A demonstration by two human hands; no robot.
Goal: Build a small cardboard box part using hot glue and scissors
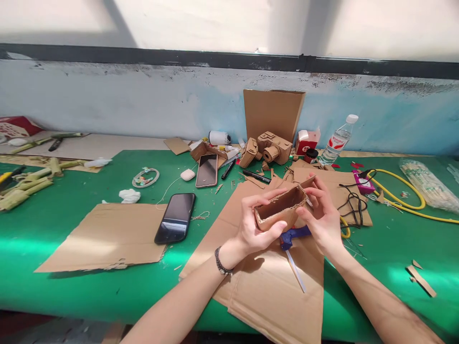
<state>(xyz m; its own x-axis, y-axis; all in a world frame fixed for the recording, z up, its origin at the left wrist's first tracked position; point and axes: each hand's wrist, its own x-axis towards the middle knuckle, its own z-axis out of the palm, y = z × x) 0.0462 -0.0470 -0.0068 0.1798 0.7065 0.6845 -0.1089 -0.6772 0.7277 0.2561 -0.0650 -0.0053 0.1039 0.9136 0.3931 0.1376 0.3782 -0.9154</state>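
Observation:
My left hand [256,224] and my right hand [322,217] both grip a small open cardboard box [281,206], held above a big cardboard sheet [272,286]. The left fingers wrap round its near left end, thumb along the front wall. My right fingers pinch its right end. A blue glue gun [292,235] with a white glue stick lies on the sheet just under the hands. A beaded bracelet sits on my left wrist.
On the green table [71,224] lie a black phone [175,217], a second phone [207,170], another cardboard sheet [107,236], a cardboard camera model [273,147], a water bottle [337,139], black pens, yellow cable [405,193], bamboo pieces [21,186] and scraps.

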